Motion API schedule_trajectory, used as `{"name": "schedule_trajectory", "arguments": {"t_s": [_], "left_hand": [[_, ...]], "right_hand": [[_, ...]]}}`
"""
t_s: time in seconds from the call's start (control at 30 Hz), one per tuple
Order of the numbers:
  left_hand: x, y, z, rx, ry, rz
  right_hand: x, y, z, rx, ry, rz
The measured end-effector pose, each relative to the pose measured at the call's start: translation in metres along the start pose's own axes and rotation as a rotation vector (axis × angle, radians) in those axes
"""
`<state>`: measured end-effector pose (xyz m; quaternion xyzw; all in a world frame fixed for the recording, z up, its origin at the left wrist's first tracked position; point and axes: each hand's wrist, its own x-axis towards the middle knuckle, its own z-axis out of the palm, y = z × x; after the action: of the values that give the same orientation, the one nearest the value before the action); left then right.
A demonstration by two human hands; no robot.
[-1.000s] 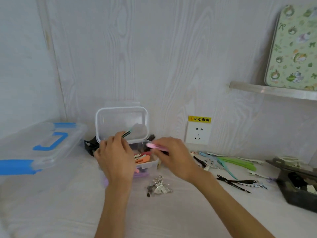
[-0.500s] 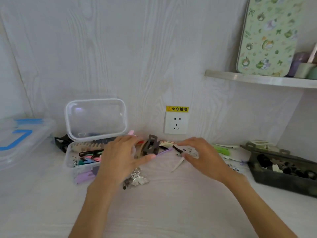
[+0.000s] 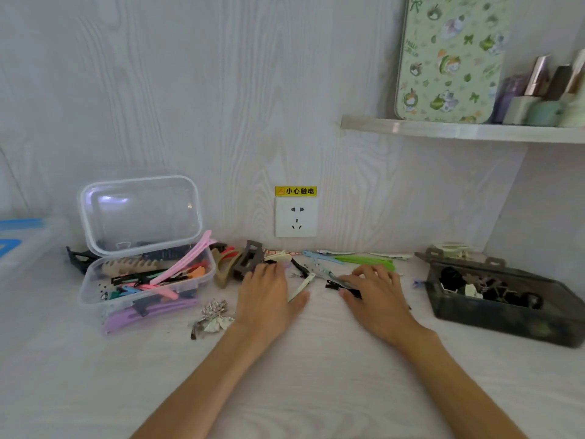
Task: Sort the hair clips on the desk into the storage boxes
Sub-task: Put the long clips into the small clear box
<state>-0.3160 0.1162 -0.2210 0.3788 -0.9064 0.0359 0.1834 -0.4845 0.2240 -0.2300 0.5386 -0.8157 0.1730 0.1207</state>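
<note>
A clear storage box (image 3: 95,296) stands at the left with its lid up, holding several coloured hair clips. A dark storage box (image 3: 506,321) with dark clips sits at the right. Loose clips lie along the wall: a brown claw clip (image 3: 250,259), a blue clip (image 3: 319,256), a green clip (image 3: 364,259). My left hand (image 3: 269,299) lies flat on the desk with straight fingers, its thumb beside a white clip (image 3: 300,286). My right hand (image 3: 380,296) has curled fingers and pinches a black clip (image 3: 335,284) lying on the desk.
Silver clips (image 3: 212,315) and purple clips (image 3: 148,313) lie in front of the clear box. A wall socket (image 3: 296,217) is behind the pile. A large blue-handled bin (image 3: 22,245) is far left. A shelf (image 3: 459,131) juts out upper right.
The view swung right. My left hand left the clear box and moved right past the brown claw clip. My right hand went from the box to the black clip.
</note>
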Motion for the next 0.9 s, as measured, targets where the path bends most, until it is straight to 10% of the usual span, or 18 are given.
{"name": "schedule_trajectory", "arguments": {"t_s": [0.9], "left_hand": [[-0.010,-0.025,-0.020,-0.316,-0.025,0.194]], "right_hand": [[0.000,-0.005,-0.008,0.450,0.343,0.141]]}}
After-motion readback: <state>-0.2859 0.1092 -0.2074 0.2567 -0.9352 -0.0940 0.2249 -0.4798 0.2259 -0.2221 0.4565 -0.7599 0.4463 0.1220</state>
